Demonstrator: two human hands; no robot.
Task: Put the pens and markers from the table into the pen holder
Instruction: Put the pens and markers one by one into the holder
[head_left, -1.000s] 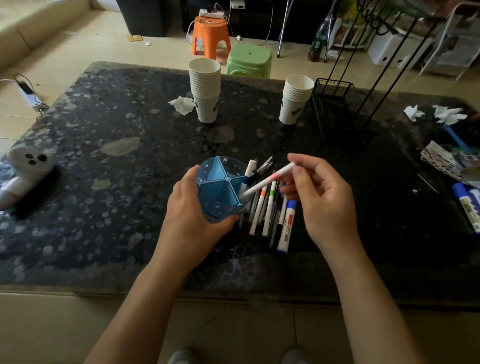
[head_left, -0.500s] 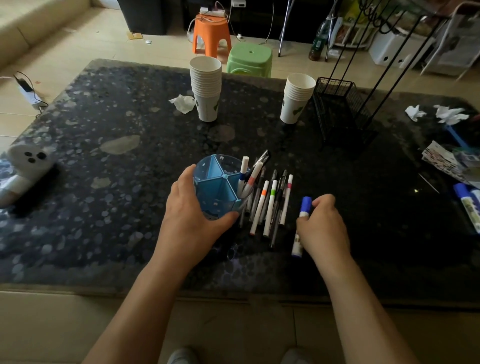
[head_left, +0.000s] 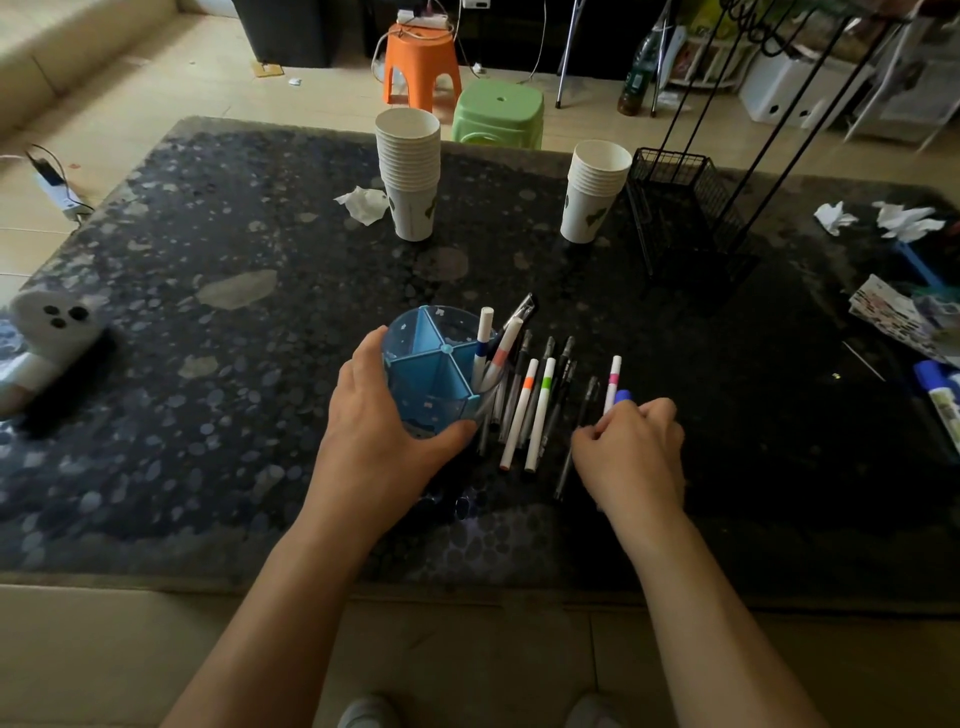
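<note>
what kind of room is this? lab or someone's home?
Most likely a home living room, not a lab. A low dark stone-pattern table stands on a tiled floor, small plastic stools sit behind it, and household clutter such as stacked paper cups and crumpled tissue lies around.

Dim over the dark speckled table; daylight comes in from 11 o'clock and washes the floor tiles pale. Right half of the table goes near black, detail lost around the wire basket. Pale sheen at the left end. Wide-angle bend at the edges; rack rods at 1 o'clock slightly smeared.
</note>
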